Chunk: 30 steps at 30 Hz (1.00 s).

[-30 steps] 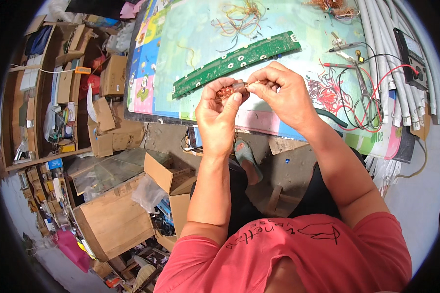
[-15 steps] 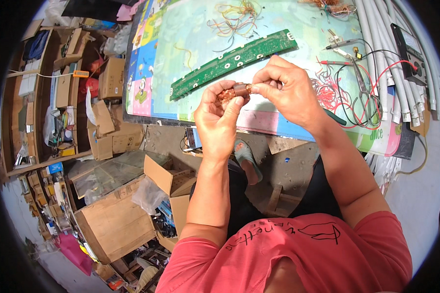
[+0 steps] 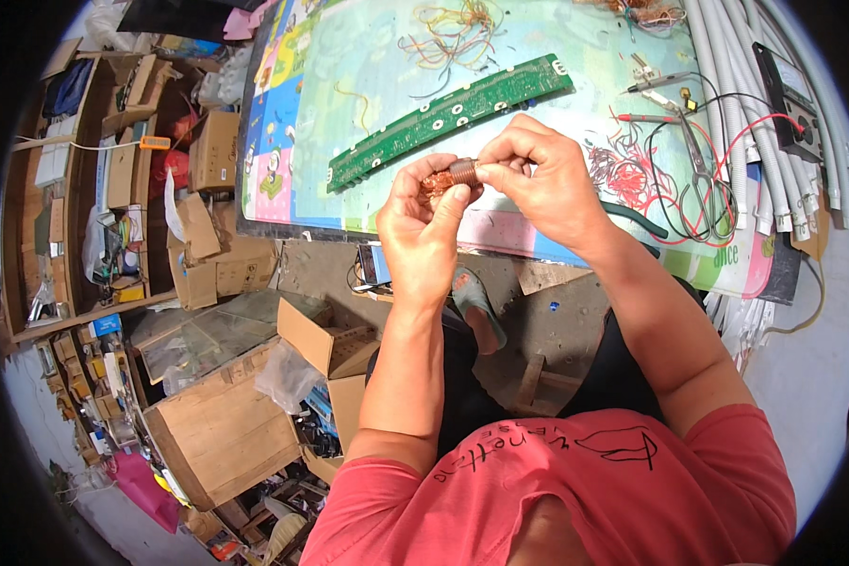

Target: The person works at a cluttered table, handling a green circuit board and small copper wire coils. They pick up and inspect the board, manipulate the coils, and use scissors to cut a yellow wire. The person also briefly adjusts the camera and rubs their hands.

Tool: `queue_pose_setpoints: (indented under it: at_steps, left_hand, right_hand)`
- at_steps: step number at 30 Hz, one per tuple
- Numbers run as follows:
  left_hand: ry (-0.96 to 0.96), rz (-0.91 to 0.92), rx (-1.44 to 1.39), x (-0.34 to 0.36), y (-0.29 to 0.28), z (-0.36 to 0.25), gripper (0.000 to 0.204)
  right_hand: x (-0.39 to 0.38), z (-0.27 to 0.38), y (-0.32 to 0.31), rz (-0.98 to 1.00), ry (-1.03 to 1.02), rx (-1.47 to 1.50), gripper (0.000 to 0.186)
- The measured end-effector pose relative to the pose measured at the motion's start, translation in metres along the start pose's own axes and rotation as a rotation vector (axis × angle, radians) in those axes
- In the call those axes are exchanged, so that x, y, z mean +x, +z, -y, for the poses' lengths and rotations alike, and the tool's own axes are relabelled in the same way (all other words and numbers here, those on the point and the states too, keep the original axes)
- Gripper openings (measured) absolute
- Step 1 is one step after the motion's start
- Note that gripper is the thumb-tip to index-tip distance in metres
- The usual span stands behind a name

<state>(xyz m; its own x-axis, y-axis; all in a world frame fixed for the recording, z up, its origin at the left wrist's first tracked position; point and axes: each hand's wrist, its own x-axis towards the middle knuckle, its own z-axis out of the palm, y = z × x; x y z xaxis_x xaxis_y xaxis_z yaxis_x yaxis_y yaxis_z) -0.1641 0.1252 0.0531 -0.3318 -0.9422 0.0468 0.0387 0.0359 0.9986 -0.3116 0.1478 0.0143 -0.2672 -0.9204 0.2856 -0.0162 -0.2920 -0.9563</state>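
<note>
Over the table's near edge, my left hand (image 3: 420, 212) is closed round a small copper wire coil (image 3: 453, 176), with loose copper strands showing at its left end. At the coil's right end my right hand (image 3: 538, 174) is closed in a pinch, thumb against fingertips. What lies between those fingertips is too small to make out, and the fingers cover that end of the coil. Just beyond both hands lies a long green circuit board (image 3: 453, 121), slanting up to the right.
Colourful sheet-covered table (image 3: 311, 203). Loose thin wires (image 3: 448, 38) lie at the back, red wire scraps (image 3: 623, 179) at right. Beside them are scissors (image 3: 698, 160), test leads (image 3: 651, 119), a meter (image 3: 792, 104) and grey conduits (image 3: 740, 113). Dark-green-handled tool (image 3: 637, 219) near my right wrist; cartons (image 3: 219, 151) left.
My right hand has shifted slightly down and left, closer against the coil's end. More of the green-handled tool shows beside my right wrist. My left hand keeps its hold.
</note>
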Motion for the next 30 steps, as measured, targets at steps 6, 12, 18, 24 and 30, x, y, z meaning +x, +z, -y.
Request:
queue_pose_setpoints:
  at_steps: [6,12,18,24,30]
  left_hand:
    - [-0.008,-0.049,0.099,0.007,-0.004,0.008,0.022]
    - [-0.045,-0.105,-0.080,0.011,-0.013,0.006,0.026]
    - [-0.002,-0.008,0.069,0.008,-0.002,0.009,0.027]
    - [0.046,-0.012,0.153,0.012,0.000,0.014,0.021]
    - [0.074,-0.035,0.209,0.017,0.007,0.006,0.027]
  right_hand:
    - [0.000,-0.003,0.006,-0.002,-0.023,-0.050,0.009]
    - [-0.006,0.007,0.013,-0.044,-0.012,-0.216,0.027]
    - [-0.007,-0.003,0.012,0.223,0.100,-0.105,0.040]
    - [-0.003,-0.006,0.010,0.273,0.248,-0.071,0.041]
    - [0.004,-0.008,-0.003,0.485,0.431,0.035,0.043]
